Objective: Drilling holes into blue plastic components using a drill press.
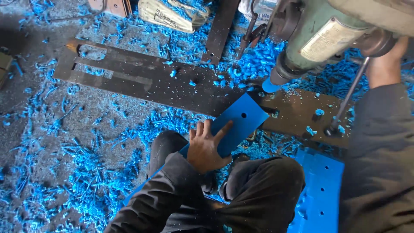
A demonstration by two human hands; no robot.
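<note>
A pale rectangular label [326,39] with dark print sat on the green body of the drill [319,34] at upper right, tilted with the housing. At the top centre a crumpled, cream-coloured printed bag [172,15] lay on the floor among blue shavings [99,172]. A white printed package [264,9] showed partly behind the drill.

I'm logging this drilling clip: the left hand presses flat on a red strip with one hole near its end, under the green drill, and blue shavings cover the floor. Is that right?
Not quite: the strip is blue, not red, as the head view shows. The rest holds: the left hand lies flat on it, one hole sits near its end, the green drill hangs above, and blue shavings cover the floor.
</note>
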